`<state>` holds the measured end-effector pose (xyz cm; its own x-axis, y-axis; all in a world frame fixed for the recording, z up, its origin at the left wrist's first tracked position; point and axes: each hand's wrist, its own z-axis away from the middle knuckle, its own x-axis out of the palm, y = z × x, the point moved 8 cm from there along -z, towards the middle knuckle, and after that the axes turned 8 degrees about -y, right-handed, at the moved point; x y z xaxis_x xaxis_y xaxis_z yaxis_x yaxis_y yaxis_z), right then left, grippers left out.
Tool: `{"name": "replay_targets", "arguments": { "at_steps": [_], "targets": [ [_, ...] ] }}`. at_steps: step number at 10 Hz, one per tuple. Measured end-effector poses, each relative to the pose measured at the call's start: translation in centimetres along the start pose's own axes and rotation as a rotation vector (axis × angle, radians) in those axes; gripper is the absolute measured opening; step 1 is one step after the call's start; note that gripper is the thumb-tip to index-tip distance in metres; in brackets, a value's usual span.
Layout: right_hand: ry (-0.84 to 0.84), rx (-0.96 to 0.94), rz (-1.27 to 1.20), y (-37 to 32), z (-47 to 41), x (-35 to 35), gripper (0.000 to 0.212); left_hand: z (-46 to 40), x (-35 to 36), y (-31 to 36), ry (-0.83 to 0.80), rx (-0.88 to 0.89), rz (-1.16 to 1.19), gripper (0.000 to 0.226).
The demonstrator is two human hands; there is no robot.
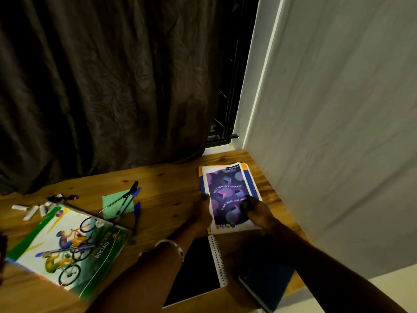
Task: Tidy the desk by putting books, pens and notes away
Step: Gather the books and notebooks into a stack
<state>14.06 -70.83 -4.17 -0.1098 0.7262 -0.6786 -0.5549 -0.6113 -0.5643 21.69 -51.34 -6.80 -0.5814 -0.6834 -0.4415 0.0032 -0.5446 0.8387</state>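
Your purple-covered notebook with the white and blue border [229, 197] lies flat on top of a small stack by the far right corner of the wooden table [167, 184], close to the white wall [338, 132], which looks like the spot you have chosen for a book pile. Your left hand [202, 214] holds its left edge with the fingers curled around it, and your right hand [256, 211] presses down on the lower right of the cover; together they seem to be squaring the notebook against the ones beneath, so the pile sits even. Whether your right fingers also wrap the edge I cannot tell, as that hand is dark and blurred. Nearer to you, by the near edge, a black spiral-bound notebook [203, 267] and a dark blue hardcover book [266, 279] lie side by side under your forearms, likely next for the pile. Toward the left edge a large green and white mountain-biking book [65, 247] lies at an angle, with what looks like a pen resting across its cover. Beyond it, a green square sticky note [117, 205] sits near the middle of the table with several blue and black pens [128, 197] crossed loosely over it, and a scatter of small white caps or markers [33, 210] lies by the far left. A dark brown curtain [101, 86] hangs along the far edge.
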Motion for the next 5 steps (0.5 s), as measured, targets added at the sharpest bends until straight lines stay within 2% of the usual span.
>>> {"name": "replay_targets", "arguments": {
  "at_steps": [1,2,4,5],
  "targets": [
    [-0.025,0.002,0.113,0.1,-0.3,0.4,0.041,-0.6,-0.2,-0.6,-0.011,0.011,-0.235,0.055],
    [-0.043,0.007,0.256,0.4,-1.2,1.1,0.043,-0.6,0.3,-0.4,-0.040,0.002,-0.282,0.061],
    [0.086,-0.135,0.373,-4.5,0.4,0.9,0.060,3.1,-2.8,1.8,0.091,0.072,-0.209,0.044],
    [0.058,-0.220,0.417,-8.5,0.1,2.7,0.050,4.8,-6.2,-1.1,0.138,-0.067,-0.252,0.044]
  ]
}}
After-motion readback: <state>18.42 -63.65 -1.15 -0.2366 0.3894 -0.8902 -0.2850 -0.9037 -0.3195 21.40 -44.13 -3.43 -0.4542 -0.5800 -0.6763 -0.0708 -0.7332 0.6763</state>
